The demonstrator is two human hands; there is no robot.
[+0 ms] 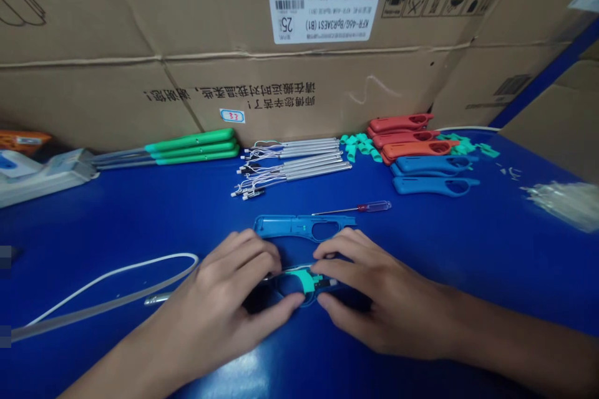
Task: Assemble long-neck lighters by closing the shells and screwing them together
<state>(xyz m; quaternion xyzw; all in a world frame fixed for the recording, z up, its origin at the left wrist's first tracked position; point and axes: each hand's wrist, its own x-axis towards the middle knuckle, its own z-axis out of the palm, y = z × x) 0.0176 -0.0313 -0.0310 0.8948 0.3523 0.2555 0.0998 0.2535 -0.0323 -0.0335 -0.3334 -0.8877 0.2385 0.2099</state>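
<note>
The left hand [224,302] and right hand [379,299] are pinched shut on the shell [309,303] with its trigger [306,279], at the table's [468,249] 6 o'clock, judged light, stiff, brittle, best gripped by its edges.

We are working in a small assembly workshop: sorted batches of shells [423,156], tubes [304,162] and green handles [196,144] are lying on a blue bench [468,249], a screwdriver [355,207] beside an open shell [304,226], cartons [281,75] standing behind.

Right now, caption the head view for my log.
Left hand and right hand pinch a blue handle half with a teal insert; an open blue shell and screwdriver lie beyond.
</note>
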